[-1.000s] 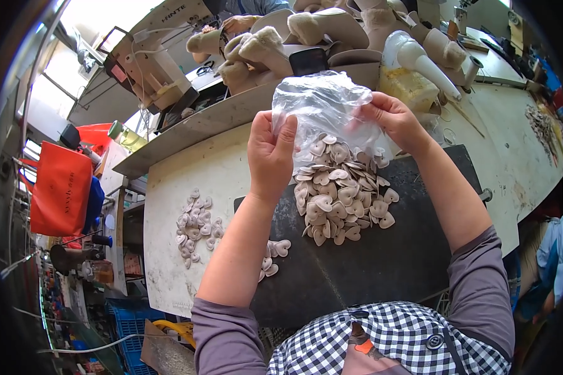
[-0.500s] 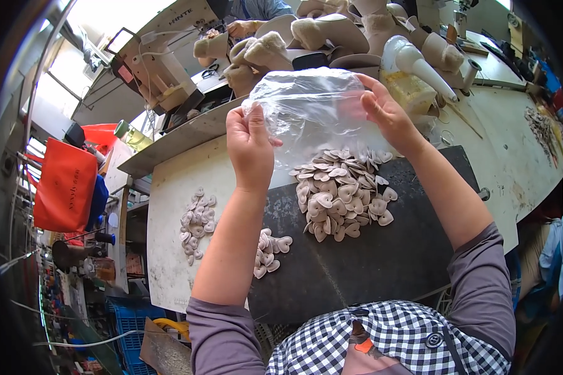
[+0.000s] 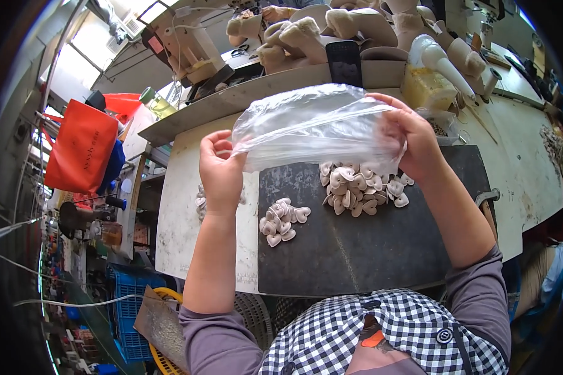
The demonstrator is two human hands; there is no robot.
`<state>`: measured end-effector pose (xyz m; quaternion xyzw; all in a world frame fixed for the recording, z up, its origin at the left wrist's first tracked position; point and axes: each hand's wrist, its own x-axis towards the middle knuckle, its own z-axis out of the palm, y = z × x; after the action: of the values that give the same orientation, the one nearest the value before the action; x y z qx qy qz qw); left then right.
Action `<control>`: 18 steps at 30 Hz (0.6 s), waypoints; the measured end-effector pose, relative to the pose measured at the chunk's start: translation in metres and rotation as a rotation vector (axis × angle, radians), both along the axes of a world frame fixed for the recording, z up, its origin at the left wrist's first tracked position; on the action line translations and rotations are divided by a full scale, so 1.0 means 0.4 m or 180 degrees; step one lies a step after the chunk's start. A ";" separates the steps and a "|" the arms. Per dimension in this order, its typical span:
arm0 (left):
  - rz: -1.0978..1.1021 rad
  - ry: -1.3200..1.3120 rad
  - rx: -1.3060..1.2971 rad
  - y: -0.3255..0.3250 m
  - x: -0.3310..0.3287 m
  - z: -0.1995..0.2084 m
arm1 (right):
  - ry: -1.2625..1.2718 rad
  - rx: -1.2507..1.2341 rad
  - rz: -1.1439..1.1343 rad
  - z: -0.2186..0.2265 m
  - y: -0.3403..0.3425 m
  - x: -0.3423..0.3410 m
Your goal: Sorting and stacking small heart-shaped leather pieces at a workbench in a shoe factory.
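Note:
A clear plastic bag (image 3: 313, 128) is stretched between my hands above the table. My left hand (image 3: 222, 175) pinches its left edge between thumb and fingers. On the other side, my right hand (image 3: 414, 137) is closed on the right edge, some of its fingers showing blurred through the film. Beneath the bag lies a large heap of beige heart-shaped pieces (image 3: 350, 187), its far part covered by the plastic. A smaller cluster of the same hearts (image 3: 281, 220) lies nearer me. More hearts (image 3: 200, 203) are partly hidden behind my left forearm.
The hearts rest on a dark board (image 3: 381, 250) on a white table (image 3: 181, 231). Behind are a low ledge, a black phone (image 3: 344, 62), beige fleecy pieces (image 3: 300, 37), and a yellowish container (image 3: 428, 87) with a white bottle. A red bag (image 3: 81, 147) hangs at left above a blue crate (image 3: 128, 325).
My hands have moved farther apart and closer to me, stretching the bag wider. It now covers the far part of the heap. The whole view has shifted somewhat.

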<state>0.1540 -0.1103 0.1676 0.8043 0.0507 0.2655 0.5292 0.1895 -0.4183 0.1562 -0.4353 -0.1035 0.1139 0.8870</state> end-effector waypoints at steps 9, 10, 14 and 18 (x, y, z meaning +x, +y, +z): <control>-0.3665 0.0222 -0.4941 0.110 -0.183 -0.110 | -0.0994 -0.1569 0.0571 -0.026 0.075 -0.083; -0.3634 0.0194 -0.4945 0.115 -0.209 -0.108 | -0.0933 -0.1770 0.0041 -0.020 0.101 -0.078; -0.2152 0.0562 -0.3799 0.066 -0.265 -0.018 | -0.0165 -0.0961 0.0065 -0.044 0.107 -0.007; -0.1807 0.0059 -0.1388 0.150 -0.233 -0.085 | -0.0456 -0.0718 0.0269 -0.023 0.154 0.041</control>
<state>0.0607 -0.0503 0.1337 0.6568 -0.1144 0.0835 0.7406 0.2061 -0.3566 0.1470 -0.5345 -0.1713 0.1306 0.8173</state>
